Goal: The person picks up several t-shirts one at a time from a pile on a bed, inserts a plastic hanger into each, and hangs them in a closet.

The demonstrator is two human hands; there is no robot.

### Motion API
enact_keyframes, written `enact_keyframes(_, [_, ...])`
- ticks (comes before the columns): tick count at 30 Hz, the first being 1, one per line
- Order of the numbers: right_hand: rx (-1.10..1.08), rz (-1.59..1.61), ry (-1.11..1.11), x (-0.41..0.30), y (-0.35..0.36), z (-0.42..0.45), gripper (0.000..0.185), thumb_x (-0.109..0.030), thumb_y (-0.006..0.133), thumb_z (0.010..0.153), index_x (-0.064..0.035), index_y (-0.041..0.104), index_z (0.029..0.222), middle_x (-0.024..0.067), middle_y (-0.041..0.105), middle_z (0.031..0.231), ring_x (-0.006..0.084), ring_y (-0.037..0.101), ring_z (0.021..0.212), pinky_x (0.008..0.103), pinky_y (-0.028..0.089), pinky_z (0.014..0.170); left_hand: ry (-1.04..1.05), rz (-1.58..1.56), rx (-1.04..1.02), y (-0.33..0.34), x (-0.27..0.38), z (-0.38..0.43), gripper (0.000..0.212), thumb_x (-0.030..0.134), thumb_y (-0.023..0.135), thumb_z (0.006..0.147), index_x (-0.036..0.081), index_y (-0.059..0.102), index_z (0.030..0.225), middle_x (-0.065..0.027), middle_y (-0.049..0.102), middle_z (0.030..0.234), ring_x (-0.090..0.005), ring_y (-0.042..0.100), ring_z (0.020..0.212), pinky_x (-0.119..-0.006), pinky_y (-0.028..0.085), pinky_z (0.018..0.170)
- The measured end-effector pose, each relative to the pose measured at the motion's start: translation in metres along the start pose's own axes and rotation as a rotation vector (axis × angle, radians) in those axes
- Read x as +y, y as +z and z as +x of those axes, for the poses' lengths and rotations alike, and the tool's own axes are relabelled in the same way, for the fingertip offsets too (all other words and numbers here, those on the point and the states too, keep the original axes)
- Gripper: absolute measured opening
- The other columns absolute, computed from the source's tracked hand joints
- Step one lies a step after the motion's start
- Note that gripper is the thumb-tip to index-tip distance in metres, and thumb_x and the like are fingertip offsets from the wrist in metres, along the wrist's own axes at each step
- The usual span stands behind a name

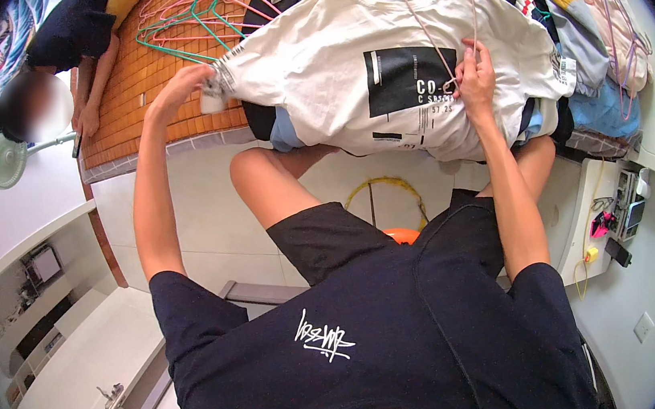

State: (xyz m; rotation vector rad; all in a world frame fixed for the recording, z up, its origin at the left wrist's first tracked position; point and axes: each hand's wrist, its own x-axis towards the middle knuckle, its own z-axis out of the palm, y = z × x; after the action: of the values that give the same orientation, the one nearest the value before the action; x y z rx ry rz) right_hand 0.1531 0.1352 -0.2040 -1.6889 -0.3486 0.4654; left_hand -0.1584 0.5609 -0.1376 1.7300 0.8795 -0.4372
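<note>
A white T-shirt point(317, 60) with a black printed block lies spread before me on clothes at the bed's edge. My left hand point(187, 86) has its fingers on the end of the shirt's sleeve point(224, 82), which is blurred and appears pinched. Over the shirt's front, my right hand point(475, 77) grips a pale pink wire hanger point(473, 13). The hanger lies on top of the fabric rather than inside it, its hook near the neckline's right side. Part of the hanger runs out past the top of the view.
Pink and green hangers point(191, 14) lie on the brown bed mat point(170, 101). Another person's arms point(98, 79) rest at the mat's left. More clothes point(579, 48) with purple hangers are piled right. A yellow hoop point(382, 183) is between my legs; a small shelf point(578, 224) stands right.
</note>
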Motion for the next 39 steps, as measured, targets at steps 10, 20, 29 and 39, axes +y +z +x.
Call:
enact_keyframes(10, [0.041, -0.040, 0.017, 0.002, -0.001, 0.003, 0.027, -0.025, 0.043, 0.101, -0.0077, 0.053, 0.120, -0.0007, 0.047, 0.057, 0.0072, 0.044, 0.041, 0.0236, 0.038, 0.034, -0.215, 0.074, -0.032, 0.035, -0.001, 0.000, 0.043, 0.044, 0.055, 0.097, 0.005, 0.063, 0.111, -0.0004, 0.066, 0.093, -0.0088, 0.061, 0.083, -0.028, 0.053, 0.076])
enact_keyframes(20, [0.062, -0.049, 0.008, -0.002, 0.003, 0.000, 0.029, -0.028, 0.044, 0.100, -0.0088, 0.054, 0.119, -0.0007, 0.046, 0.057, 0.0071, 0.044, 0.042, 0.0237, 0.037, 0.034, 0.141, -0.626, 0.565, 0.038, -0.075, 0.011, 0.031, 0.026, 0.054, 0.099, 0.000, 0.063, 0.113, -0.0068, 0.069, 0.101, -0.0122, 0.064, 0.088, -0.029, 0.053, 0.077])
enact_keyframes(29, [-0.035, 0.155, 0.036, -0.013, -0.004, 0.005, 0.028, -0.027, 0.044, 0.101, -0.0094, 0.056, 0.119, -0.0011, 0.048, 0.055, 0.0066, 0.040, 0.038, 0.0233, 0.033, 0.033, -0.013, 0.255, 1.289, 0.058, -0.066, 0.025, 0.037, 0.034, 0.053, 0.094, -0.001, 0.060, 0.102, -0.0236, 0.067, 0.096, -0.0404, 0.064, 0.090, -0.047, 0.048, 0.080])
enact_keyframes(39, [0.101, 0.253, 0.092, -0.085, -0.117, 0.164, 0.049, -0.042, 0.047, 0.099, -0.0010, 0.050, 0.125, 0.0118, 0.064, 0.093, 0.0176, 0.063, 0.081, 0.0323, 0.054, 0.074, 0.181, -0.266, 0.630, 0.206, -0.035, -0.002, 0.044, 0.041, 0.055, 0.095, -0.001, 0.067, 0.093, -0.0068, 0.067, 0.077, -0.0145, 0.062, 0.070, -0.029, 0.048, 0.063])
